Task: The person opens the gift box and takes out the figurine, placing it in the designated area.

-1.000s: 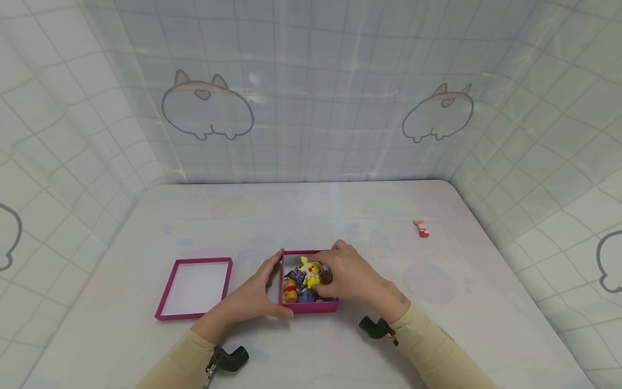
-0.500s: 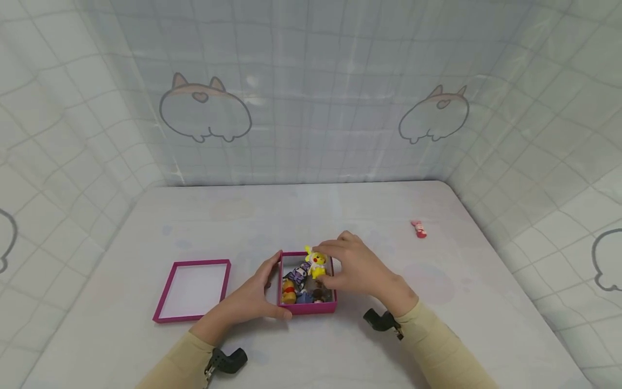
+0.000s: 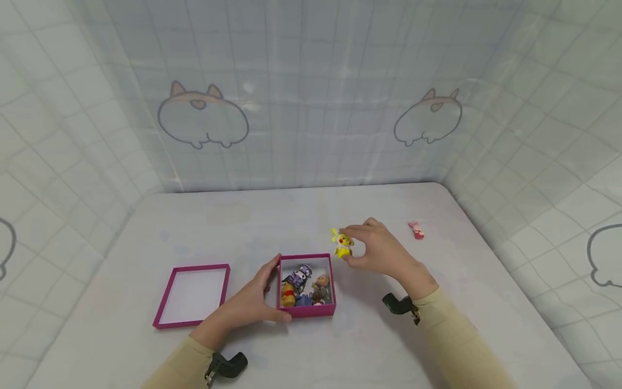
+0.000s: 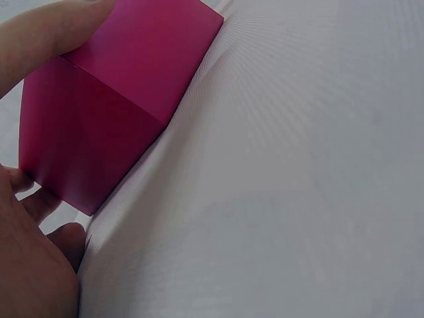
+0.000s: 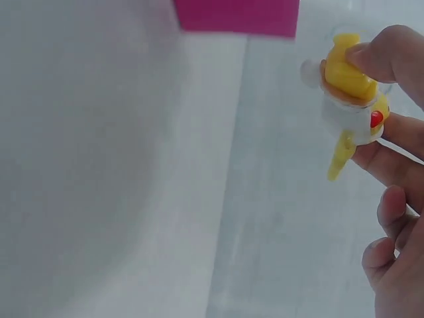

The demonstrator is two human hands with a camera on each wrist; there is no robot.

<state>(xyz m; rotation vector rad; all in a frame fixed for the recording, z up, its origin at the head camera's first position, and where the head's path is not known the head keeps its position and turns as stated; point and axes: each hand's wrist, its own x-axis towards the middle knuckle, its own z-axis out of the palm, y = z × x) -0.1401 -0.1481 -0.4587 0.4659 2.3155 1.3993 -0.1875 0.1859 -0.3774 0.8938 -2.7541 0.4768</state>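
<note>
Stretching across the lower half of the frame, a pale tabletop (image 3: 272,221) carries a magenta-rimmed lid (image 3: 195,296) at lower left and a magenta box (image 3: 311,312) at lower centre. The left hand (image 3: 250,302) grips the box by its left side. Right of centre, the right hand (image 3: 386,251) pinches a yellow figurine (image 3: 343,245) (fingertips above, thumb below), now lifted clear of the box, which seems one piece emptier; a bear figure (image 3: 289,296) and others remain inside. A pink figurine (image 3: 417,230) lies further right.
</note>
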